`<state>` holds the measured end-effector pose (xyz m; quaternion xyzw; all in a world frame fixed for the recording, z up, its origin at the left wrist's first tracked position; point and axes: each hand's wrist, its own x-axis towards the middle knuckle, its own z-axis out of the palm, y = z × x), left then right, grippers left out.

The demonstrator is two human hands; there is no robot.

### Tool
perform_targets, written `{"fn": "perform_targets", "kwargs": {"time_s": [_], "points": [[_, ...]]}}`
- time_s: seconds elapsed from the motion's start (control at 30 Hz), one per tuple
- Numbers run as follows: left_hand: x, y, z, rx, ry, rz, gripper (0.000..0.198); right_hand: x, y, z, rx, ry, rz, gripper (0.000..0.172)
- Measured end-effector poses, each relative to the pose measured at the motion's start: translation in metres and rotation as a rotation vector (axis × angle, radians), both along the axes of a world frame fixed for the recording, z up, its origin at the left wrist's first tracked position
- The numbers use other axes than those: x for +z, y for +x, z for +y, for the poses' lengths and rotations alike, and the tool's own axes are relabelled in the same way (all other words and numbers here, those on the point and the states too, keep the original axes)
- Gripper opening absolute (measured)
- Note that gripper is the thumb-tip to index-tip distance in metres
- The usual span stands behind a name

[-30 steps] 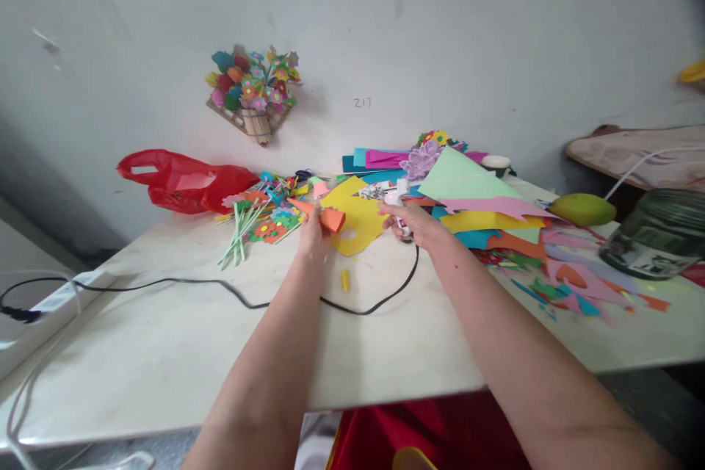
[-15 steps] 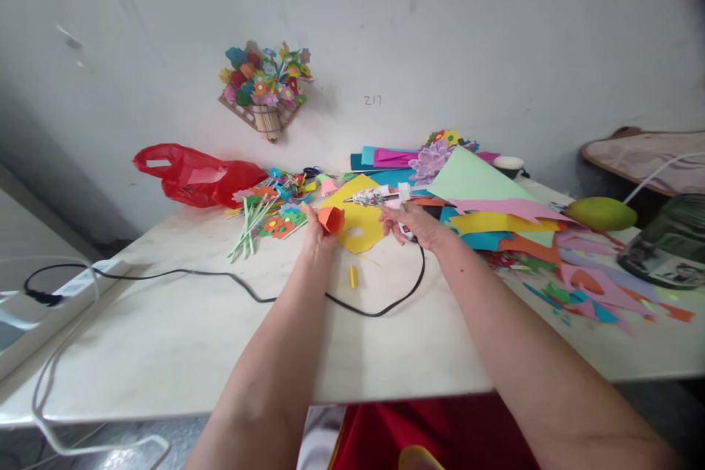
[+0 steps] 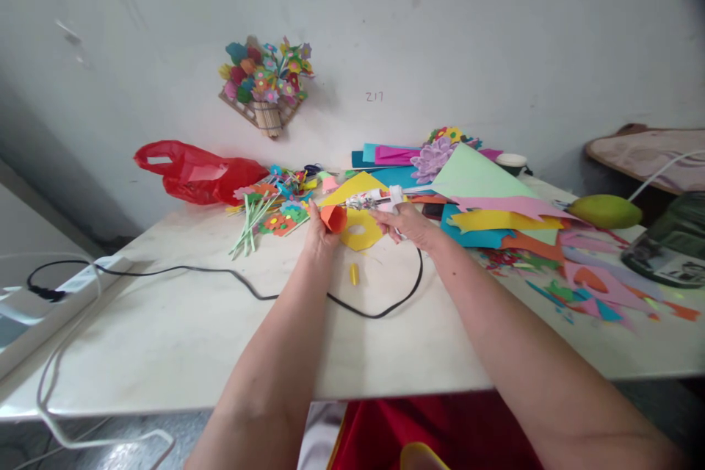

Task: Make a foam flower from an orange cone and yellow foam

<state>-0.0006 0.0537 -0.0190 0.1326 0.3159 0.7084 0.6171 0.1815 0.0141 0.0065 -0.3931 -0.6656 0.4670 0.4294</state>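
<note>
Both hands work over the middle of the worktop (image 3: 165,338), toward its far edge. The left hand (image 3: 318,233) is closed around a rolled piece of orange paper (image 3: 333,218), pinching it between thumb and fingers with the open end facing the person. The right hand (image 3: 410,224) is wrapped around the grip of a glue gun (image 3: 377,199), whose tip points left and sits just beside the orange roll. I cannot tell whether the two touch.

The gun's black cord (image 3: 385,306) loops across the worktop and runs off to a power strip (image 3: 33,301) at the left edge. Under the hands lies a yellow sheet (image 3: 360,235) with a round hole cut in it, and a small yellow piece (image 3: 353,274) lies just nearer.

A red plastic bag (image 3: 198,172) sits at the far left, with green sticks (image 3: 250,219) beside it. A heap of coloured sheets (image 3: 485,194) covers the far right. A bunch of paper flowers (image 3: 267,81) hangs on the wall.
</note>
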Motion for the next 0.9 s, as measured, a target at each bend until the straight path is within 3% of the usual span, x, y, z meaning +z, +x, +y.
{"fn": "perform_targets", "kwargs": {"time_s": [0.33, 0.9], "points": [[0.0027, 0.0030, -0.0021, -0.007, -0.029, -0.064, 0.041, -0.0086, -0.0017, 0.0062, 0.018, 0.016, 0.012, 0.040], [0.0026, 0.0031, -0.0003, -0.040, -0.055, -0.175, 0.047, -0.0052, -0.0068, 0.0037, -0.013, -0.004, -0.010, 0.041]]}}
